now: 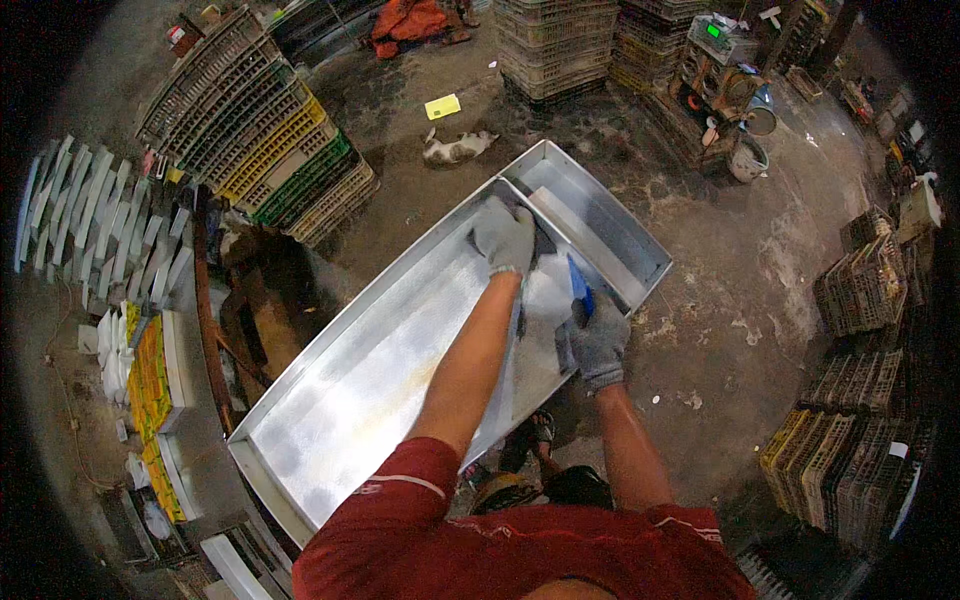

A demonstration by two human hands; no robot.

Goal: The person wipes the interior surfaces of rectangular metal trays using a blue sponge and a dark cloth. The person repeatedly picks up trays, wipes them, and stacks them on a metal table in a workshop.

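At the metal tray (340, 400), your right hand (600, 340) grips a blue tool (578, 278); your left hand (503, 238): hold unclear. Seemingly you're working the divider (603, 288); next calls for steady bracing.

Place: workshop, apparently
Floor (720, 430): grey, stained, patchy
Crates (262, 140): slatted, in tall stacks
Metal strips (100, 222): piled crosswise
Metal tray (350, 380): large, shallow, shiny

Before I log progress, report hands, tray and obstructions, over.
Left hand inside metal tray, near divider. Right hand gripping blue object. Cat lying beyond tray, not touching it.
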